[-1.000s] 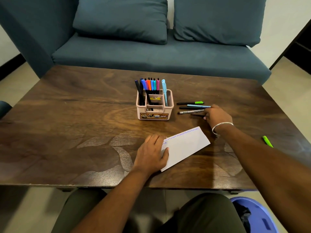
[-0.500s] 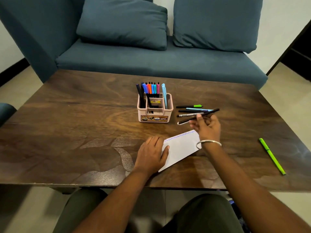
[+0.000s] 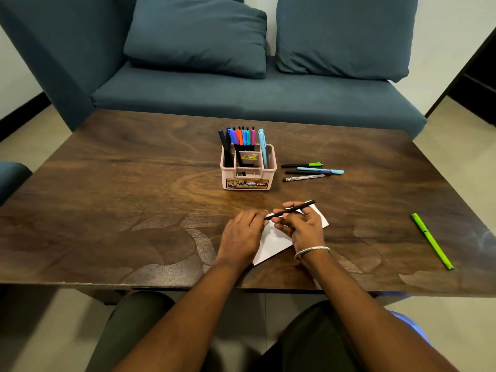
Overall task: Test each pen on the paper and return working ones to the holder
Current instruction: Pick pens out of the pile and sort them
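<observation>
Near: my left hand (image 3: 241,234) and right hand (image 3: 303,226) over paper (image 3: 273,241) on tabletop (image 3: 134,210); fingers of both clamped on black pen (image 3: 291,209), held level, likely uncapping; untested.
Right: green pen (image 3: 432,241) apart, lying alone.
Mid: four loose pens (image 3: 308,171) beside holder, probably awaiting test.
Far: holder (image 3: 248,170), many pens upright.

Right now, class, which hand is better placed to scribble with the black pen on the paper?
Right. The right hand already grips the black pen directly above the paper; the left hand only pinches its end.
</observation>
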